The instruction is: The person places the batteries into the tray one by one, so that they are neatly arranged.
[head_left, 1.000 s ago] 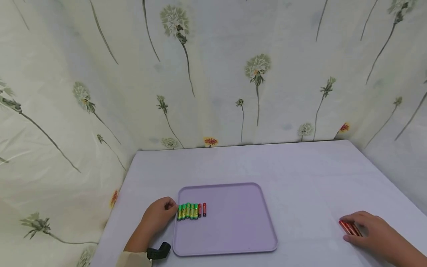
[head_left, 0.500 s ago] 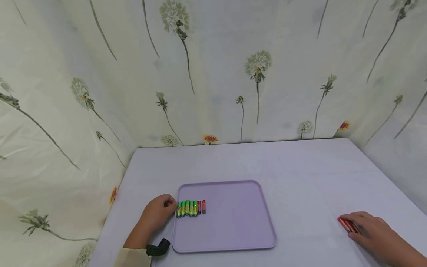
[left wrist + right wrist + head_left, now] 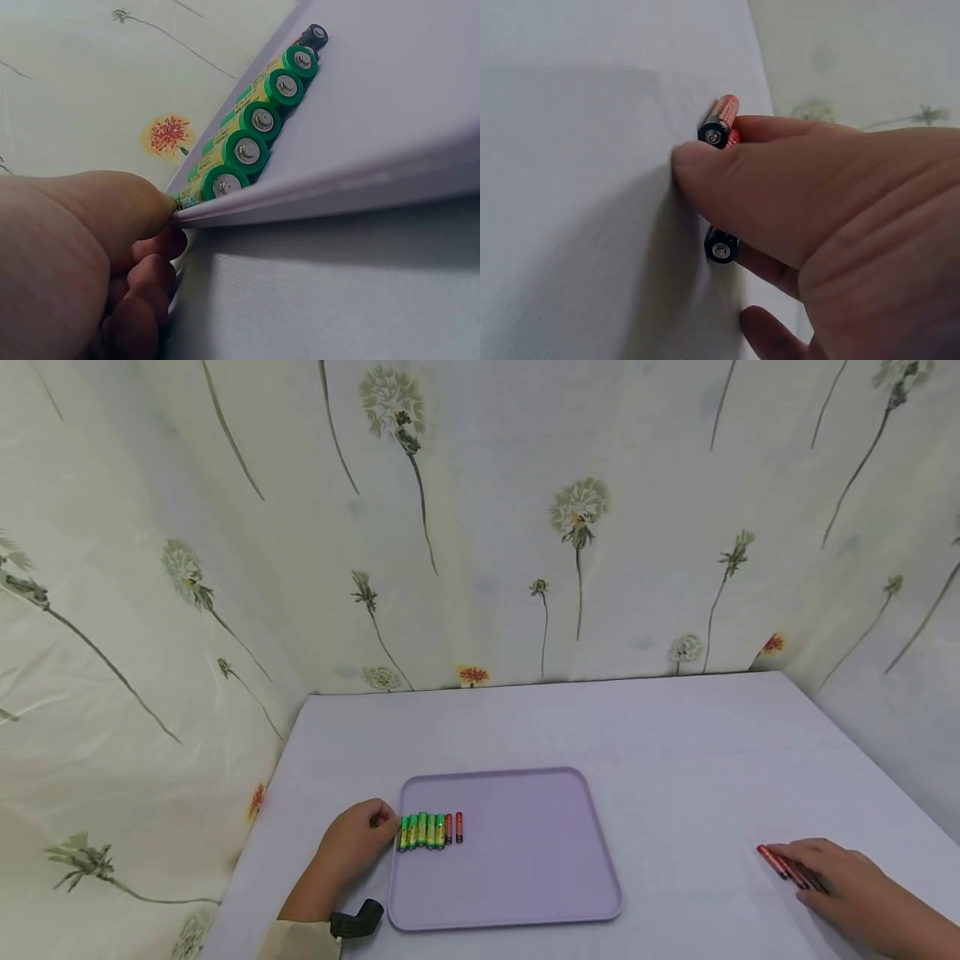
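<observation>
My left hand pinches the left rim of a lilac tray; the left wrist view shows the thumb at the rim and curled fingers below. Right beside it, several green-and-yellow batteries lie side by side on the tray. Two thinner red batteries continue that row, the last a little apart. Far to the right, over the table, my right hand holds several thin red batteries between thumb and fingers. In the right wrist view the thumb hides part of these batteries.
A white cloth covers the table. Behind and at both sides hangs a dandelion-print curtain. A black wrist strap sits on the left wrist, close to the tray's near left corner.
My right thumb has slid back toward the right along the red batteries, so more of the front one shows. The left hand, the tray and its row stay as they were.
</observation>
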